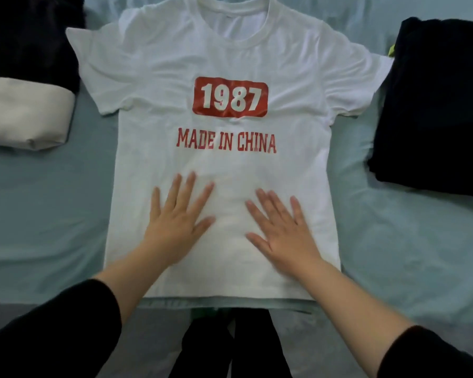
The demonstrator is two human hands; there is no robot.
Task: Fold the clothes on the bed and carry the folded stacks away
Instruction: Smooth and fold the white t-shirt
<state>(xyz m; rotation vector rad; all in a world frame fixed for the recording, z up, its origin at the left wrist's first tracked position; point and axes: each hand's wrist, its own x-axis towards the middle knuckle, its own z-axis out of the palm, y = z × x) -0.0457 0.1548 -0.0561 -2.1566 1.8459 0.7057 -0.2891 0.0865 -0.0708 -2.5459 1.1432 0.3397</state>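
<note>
The white T-shirt [224, 165] lay flat and print-up on the bed [52, 214], directly under and ahead of both hands. Its long axis ran straight away from the person, with the hem nearest the wrists and the collar far beyond the fingertips. One sleeve stuck out sideways beyond each hand's outer side.

The left hand [176, 222] and the right hand [283, 230] rested side by side on the shirt's lower front, on the near side of the red lettering. Both were palm down with fingers straight and spread, gripping nothing. They sat near each other but apart, roughly mirrored across the shirt's midline, so each was nearer its own side edge and neither was favoured. The right hand looked slightly blurred, so it may have been sliding rather than resting.

The first fold would probably bring one side edge inward across that long axis.

Outward of the left hand sat a folded cream garment [25, 113], and outward of the right hand a folded dark stack [434, 105].
</note>
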